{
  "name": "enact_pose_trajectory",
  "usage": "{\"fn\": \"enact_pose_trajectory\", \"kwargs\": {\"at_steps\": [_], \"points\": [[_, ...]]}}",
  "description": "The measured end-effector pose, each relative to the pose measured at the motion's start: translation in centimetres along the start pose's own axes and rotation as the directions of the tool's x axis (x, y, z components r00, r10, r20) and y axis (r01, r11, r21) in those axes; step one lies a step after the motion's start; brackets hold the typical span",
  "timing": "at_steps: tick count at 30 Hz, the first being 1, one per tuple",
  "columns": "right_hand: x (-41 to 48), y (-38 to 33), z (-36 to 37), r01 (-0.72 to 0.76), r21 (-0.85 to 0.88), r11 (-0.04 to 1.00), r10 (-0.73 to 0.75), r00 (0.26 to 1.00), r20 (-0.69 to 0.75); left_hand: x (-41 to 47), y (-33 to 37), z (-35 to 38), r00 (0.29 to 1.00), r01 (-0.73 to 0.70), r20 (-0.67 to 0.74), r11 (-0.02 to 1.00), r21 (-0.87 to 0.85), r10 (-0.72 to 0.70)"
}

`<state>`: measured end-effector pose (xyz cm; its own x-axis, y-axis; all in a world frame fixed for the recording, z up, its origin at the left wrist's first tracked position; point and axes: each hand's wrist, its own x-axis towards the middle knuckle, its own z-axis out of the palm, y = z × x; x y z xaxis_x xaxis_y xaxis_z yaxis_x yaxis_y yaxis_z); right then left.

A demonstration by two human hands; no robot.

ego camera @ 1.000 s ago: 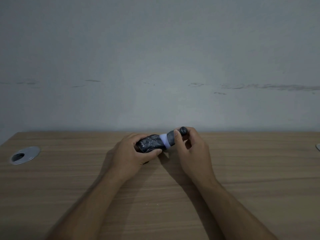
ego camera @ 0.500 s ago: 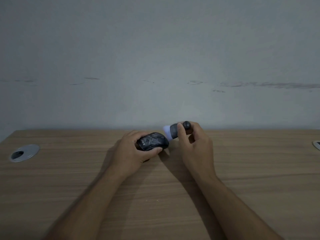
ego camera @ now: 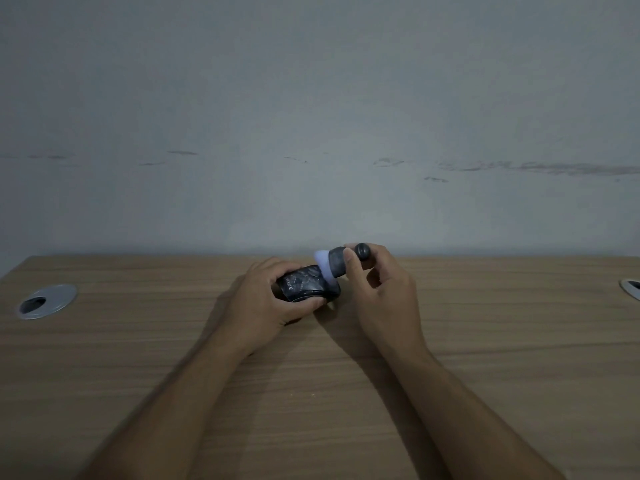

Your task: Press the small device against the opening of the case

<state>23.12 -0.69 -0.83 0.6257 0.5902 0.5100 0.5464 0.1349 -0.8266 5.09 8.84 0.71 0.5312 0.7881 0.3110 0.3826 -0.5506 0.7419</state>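
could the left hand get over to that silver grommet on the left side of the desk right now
Probably not as things stand: the left hand grips the dark bottle. The bare desk between it and the silver grommet holds nothing.

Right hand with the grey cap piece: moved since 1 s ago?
Yes. The right hand lifted the grey cap piece up off the dark container, toward the wall-table edge.

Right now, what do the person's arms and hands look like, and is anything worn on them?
Both forearms are bare as far as the head view shows: no sleeves, cuffs or gloves. The left hand and the right hand carry no visible ring, watch, wristband or marking. The fingernails look short and unpainted. The light is dim, so finer detail cannot be told.
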Motion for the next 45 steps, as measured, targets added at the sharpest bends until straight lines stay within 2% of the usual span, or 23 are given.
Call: {"fn": "enact_pose_trajectory", "kwargs": {"at_steps": [2,7,12,18,22,27,31,35,40,45], "points": [[0.1,-0.1,0.0,-0.017,-0.005,1.0,0.017,1.0,0.016,-0.1,0.1,0.0,1.0,-0.002,0.02,1.0,-0.016,0.002],[0.2,-0.3,-0.4,-0.036,0.012,0.999,0.037,0.995,-0.093,0.0,0.1,0.0,1.0,0.023,-0.007,0.998,-0.056,-0.024],[-0.1,-0.1,-0.2,-0.051,-0.063,0.997,0.052,0.999,0.007,0.0,-0.1,0.0,0.999,0.039,-0.017,0.997,-0.073,-0.04],[0.3,0.0,-0.3,-0.07,-0.014,0.997,0.069,0.993,-0.095,0.3,-0.2,0.2,0.999,0.04,-0.03,0.995,-0.086,-0.043],[0.0,0.2,0.0,-0.053,-0.067,0.996,0.052,0.999,-0.012,0.3,-0.6,0.2,0.998,0.043,-0.042,0.997,-0.066,-0.046],[0.3,0.2,-0.3,-0.096,-0.017,0.995,0.095,0.995,-0.031,0.3,-0.6,0.3,0.999,0.034,-0.024,0.993,-0.114,-0.037],[-0.1,-0.5,-0.3,-0.016,0.011,1.0,0.017,0.998,-0.068,0.2,-0.6,0.3,0.998,0.042,-0.039,0.996,-0.08,-0.045],[-0.3,-0.9,-0.1,0.075,-0.006,0.997,-0.075,0.997,0.004,0.2,-0.6,0.3,0.999,0.043,-0.019,0.994,-0.096,-0.045],[-0.1,-0.3,-0.1,0.039,-0.026,0.999,-0.037,0.996,0.086,0.1,-0.5,0.1,0.999,0.042,0.016,0.994,-0.105,-0.04],[-0.3,-0.6,-0.2,0.043,0.021,0.999,-0.044,0.999,0.032,0.1,0.1,-0.1,0.999,0.021,0.036,0.992,-0.125,-0.017]]}}
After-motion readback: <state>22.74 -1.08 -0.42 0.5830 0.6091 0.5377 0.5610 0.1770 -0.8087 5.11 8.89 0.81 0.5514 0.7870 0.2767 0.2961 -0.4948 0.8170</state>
